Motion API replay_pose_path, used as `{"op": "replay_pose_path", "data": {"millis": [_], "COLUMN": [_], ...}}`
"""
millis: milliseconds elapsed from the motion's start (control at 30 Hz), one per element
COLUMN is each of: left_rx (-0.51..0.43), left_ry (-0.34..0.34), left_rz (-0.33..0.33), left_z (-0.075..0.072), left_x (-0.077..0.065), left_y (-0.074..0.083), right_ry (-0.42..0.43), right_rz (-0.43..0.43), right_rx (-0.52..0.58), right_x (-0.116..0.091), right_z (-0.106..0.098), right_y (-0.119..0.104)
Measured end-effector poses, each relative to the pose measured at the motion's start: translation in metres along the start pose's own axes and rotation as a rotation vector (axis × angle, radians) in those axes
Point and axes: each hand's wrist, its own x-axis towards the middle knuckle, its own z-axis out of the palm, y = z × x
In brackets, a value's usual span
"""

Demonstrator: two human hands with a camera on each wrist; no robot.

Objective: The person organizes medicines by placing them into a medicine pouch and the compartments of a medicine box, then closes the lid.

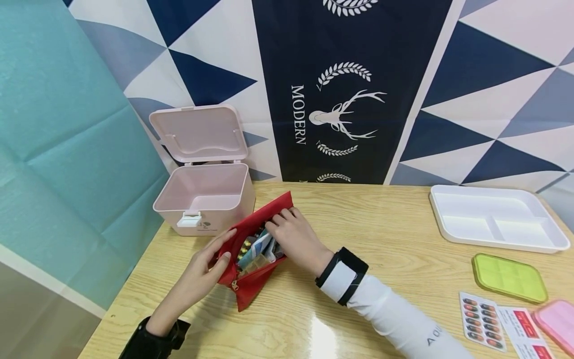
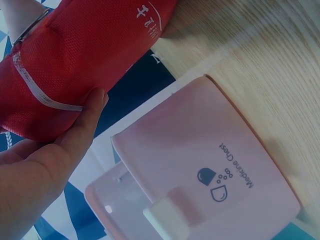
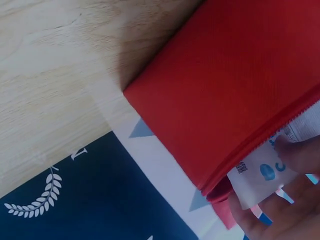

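A red zip pouch (image 1: 256,289) is held over the wooden table with its zipped mouth spread wide. My left hand (image 1: 204,274) grips its left side, thumb by the opening and fingers along the outside. My right hand (image 1: 298,239) reaches into the right end of the mouth. In the right wrist view, its thumb and fingers pinch a white packet (image 3: 250,184) with blue print, partly inside the pouch. Other medicines lie within, among them a blister pack (image 1: 245,246) with yellow pills and a blue-and-white packet (image 1: 254,251).
A pink medicine chest (image 1: 211,219) stands behind the pouch, lid raised. At right are a white divided tray (image 1: 498,242), a green pill case (image 1: 508,276), a pink case (image 1: 558,321), a capsule blister pack (image 1: 482,319) and a red-and-white blister pack (image 1: 524,326). A patterned cloth backs the table.
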Motion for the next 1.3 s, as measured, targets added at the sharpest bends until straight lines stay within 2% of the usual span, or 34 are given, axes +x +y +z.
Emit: {"op": "replay_pose_path", "data": {"millis": [533,667,833,1133,1300], "left_rx": [-0.009,-0.005,0.003,0.016,0.017], "left_ry": [0.008,0.013,0.019,0.016,0.012], "left_rz": [0.008,0.01,0.016,0.005,-0.001], "left_z": [0.003,0.003,0.003,0.001,0.0], "left_x": [-0.002,-0.002,-0.002,-0.001,0.0], "left_y": [-0.002,-0.003,-0.003,-0.003,-0.002], "right_ry": [-0.196,-0.205,-0.141,0.086,0.139], "right_rz": [-0.03,-0.034,-0.02,-0.004,0.014], "right_rx": [-0.028,-0.009,-0.004,0.011,0.016], "right_x": [0.01,0.011,0.007,-0.003,-0.004], "right_z": [0.016,0.017,0.014,0.006,0.006], "right_y": [-0.008,-0.006,-0.004,-0.002,-0.001]}}
